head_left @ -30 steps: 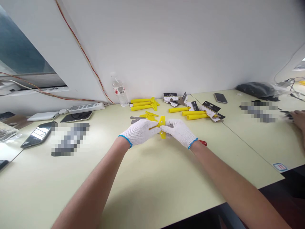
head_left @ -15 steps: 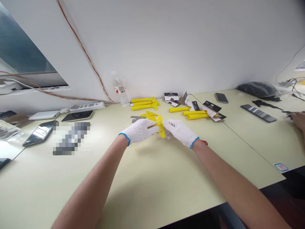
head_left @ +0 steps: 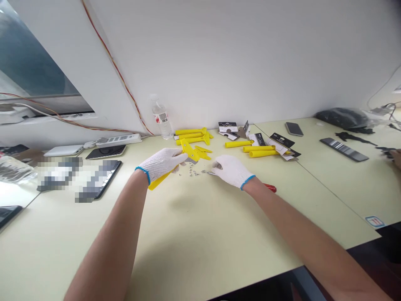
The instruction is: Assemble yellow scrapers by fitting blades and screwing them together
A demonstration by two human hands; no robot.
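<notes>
A white knit glove with a blue cuff covers my left hand [head_left: 164, 163], which is closed around a yellow scraper [head_left: 190, 151]; its wide head points up and its handle sticks out below the palm. Several small screws [head_left: 191, 170] lie scattered on the table between my hands. My right hand [head_left: 231, 170], also gloved, is low over the table beside them with fingers curled; what they hold, if anything, is hidden. A thin metal shaft [head_left: 212, 173] shows at its fingertips, and a red handle [head_left: 270, 188] shows behind its wrist. Loose yellow head parts [head_left: 203, 152] lie just beyond the scraper.
Yellow scrapers [head_left: 197, 136] lie near the wall beside a water bottle [head_left: 162, 119]. Farther right are yellow handles [head_left: 260, 152] and black-and-white cards [head_left: 228, 127]. Phones [head_left: 108, 177] and a power strip [head_left: 119, 140] lie left. At the right edge is another person's hand [head_left: 397, 158].
My left hand has moved left with the scraper, turning its head upward. My right hand has come off the scraper and down beside the screws, which now show.
</notes>
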